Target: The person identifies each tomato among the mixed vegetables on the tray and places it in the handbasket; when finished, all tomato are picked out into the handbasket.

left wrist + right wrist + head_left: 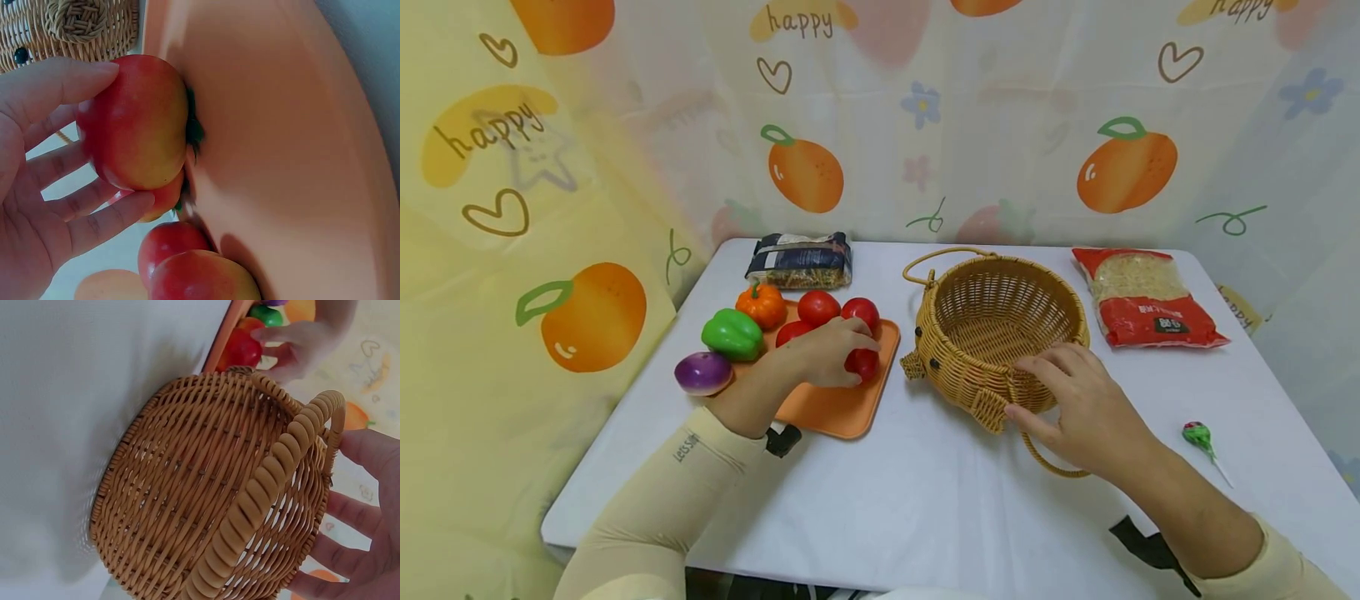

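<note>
On the orange tray (827, 412), my left hand (831, 350) grips a red tomato (134, 122), thumb on one side and fingers on the other. Its green stem end faces the tray in the left wrist view. Other tomatoes (818, 308) lie close behind that hand. My right hand (1093, 408) holds the near right rim of a wicker basket (966, 367), thumb outside and fingertips over the rim. They are partly hidden behind the weave in the right wrist view. One basket handle (250, 506) hangs down near this hand; nothing shows inside the basket.
Left of the tray lie an orange pumpkin-shaped pepper (762, 306), a green bell pepper (732, 335) and an eggplant (703, 373). A dark packet (801, 261) lies at the back, a red bag (1153, 300) at the right. A lollipop (1198, 437) lies near the right edge.
</note>
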`<move>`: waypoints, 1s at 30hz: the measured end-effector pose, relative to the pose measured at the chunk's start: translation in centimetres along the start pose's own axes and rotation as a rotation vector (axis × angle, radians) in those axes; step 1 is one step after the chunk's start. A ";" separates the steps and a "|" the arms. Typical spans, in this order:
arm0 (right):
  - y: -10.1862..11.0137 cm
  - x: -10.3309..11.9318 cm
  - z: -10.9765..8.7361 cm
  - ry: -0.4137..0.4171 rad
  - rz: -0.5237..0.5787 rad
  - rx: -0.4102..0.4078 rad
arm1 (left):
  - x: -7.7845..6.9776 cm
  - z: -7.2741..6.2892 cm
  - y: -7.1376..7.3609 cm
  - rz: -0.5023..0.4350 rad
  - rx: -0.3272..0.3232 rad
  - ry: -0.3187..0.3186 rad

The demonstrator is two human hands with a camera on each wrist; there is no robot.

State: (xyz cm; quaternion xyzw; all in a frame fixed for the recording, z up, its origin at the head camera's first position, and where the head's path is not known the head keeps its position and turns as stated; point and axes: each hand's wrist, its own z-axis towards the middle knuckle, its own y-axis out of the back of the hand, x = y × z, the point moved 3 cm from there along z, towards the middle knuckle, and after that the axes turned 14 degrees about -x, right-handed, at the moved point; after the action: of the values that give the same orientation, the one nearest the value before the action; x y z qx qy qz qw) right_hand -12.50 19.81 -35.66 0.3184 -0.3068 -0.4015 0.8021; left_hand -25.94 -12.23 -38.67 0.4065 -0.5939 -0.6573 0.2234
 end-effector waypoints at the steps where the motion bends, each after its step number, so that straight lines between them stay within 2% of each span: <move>1: 0.0 0.0 0.0 -0.002 0.000 0.001 | 0.0 0.0 0.0 0.000 -0.005 0.000; 8: 0.0 0.0 0.0 -0.008 -0.003 0.013 | -0.1 0.0 0.0 0.012 -0.006 -0.005; 16: 0.1 0.0 0.0 0.023 0.007 -0.017 | 0.0 -0.1 0.4 -0.003 -0.013 -0.003; 24: 0.1 0.0 0.0 0.005 -0.003 -0.002 | -0.6 -0.1 1.6 -0.030 -0.067 -0.031; 30: 0.0 0.0 0.0 -0.001 -0.004 0.011 | -1.5 0.0 3.2 -0.047 -0.129 -0.068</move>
State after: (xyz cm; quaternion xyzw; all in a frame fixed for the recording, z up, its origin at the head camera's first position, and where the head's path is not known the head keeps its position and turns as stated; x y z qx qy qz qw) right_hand -12.48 19.79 -35.60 0.3234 -0.3086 -0.4016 0.7993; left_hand -25.64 -11.70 -35.17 0.3826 -0.5480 -0.7126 0.2134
